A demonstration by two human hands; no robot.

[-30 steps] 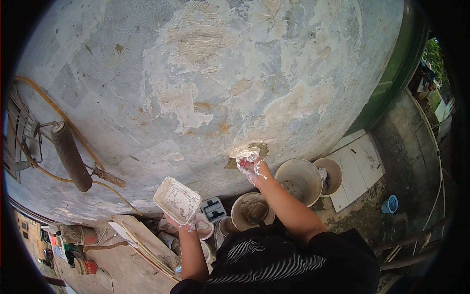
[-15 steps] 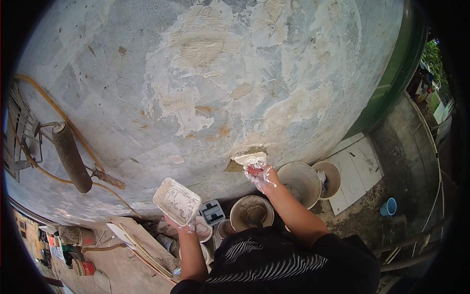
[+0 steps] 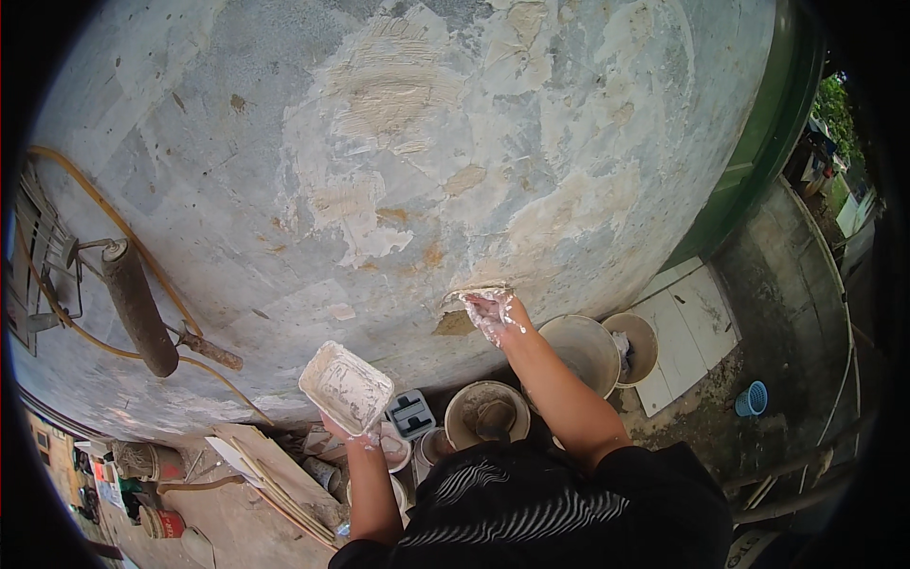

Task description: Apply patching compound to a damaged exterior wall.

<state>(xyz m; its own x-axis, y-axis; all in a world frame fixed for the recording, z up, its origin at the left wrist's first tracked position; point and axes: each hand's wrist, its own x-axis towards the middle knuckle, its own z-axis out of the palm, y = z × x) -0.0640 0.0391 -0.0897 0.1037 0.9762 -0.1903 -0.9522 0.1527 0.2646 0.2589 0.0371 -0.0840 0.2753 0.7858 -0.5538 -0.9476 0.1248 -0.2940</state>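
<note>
My right hand, smeared with white putty, is closed and held up to the patched wall. A flat putty scraper is in it; its edge shows thinly against the wall, and the fingers hide the handle. Just below and left of the hand lies a brown bare patch. On the left, my left hand grips a shallow rectangular white tub from underneath, tilted toward the wall. Putty coats the tub inside, and most of my left fingers are hidden beneath it.
A dirty paint roller and an orange hose hang at left. Below the wall stand a bucket with dark contents, a large pale bucket and a grey case. White boards and a blue basket lie right.
My right hand has moved slightly up and left, and the scraper has tipped so that less of its blade face shows. Less of the bare patch shows above it. My left hand and tub barely moved.
</note>
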